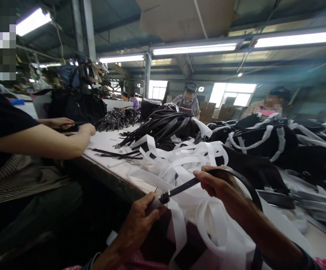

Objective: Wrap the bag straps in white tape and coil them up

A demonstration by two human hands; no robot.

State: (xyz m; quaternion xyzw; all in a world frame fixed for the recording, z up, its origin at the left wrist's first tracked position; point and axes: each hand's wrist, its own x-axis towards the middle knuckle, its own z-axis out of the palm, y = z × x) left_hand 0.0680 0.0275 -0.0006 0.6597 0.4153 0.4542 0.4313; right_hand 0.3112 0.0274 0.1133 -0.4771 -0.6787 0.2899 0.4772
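Black strap (pixel 184 186) with a metal buckle (pixel 165 197) near one end: it ran between my two hands, over the near edge of the desk (pixel 114 165). My left hand (pixel 146 213) was closed on the buckle end, where something pale stuck out between thumb and fingers; I could not tell whether it was wrapping. My right hand (pixel 215 182) pinched the strap farther along, and the rest arched over that wrist and down beside my forearm.

White strips (pixel 176 161) lay in a loose tangle just beyond my hands, and some hung in loops below them. The likeliest trouble, I judged, was a snag: a strip could catch on the buckle and drag its neighbours off the desk. The arched length could also twist or hook on my arm if I pulled without clearing it. A slack pinch on the right might have let the strap spring loose.

Farther off lay a heap of black straps (pixel 165 125), whose ends could tangle if tugged. Black bags (pixel 286 144) crowded the right, and a co-worker's arm (pixel 44 144) reached in from the left.
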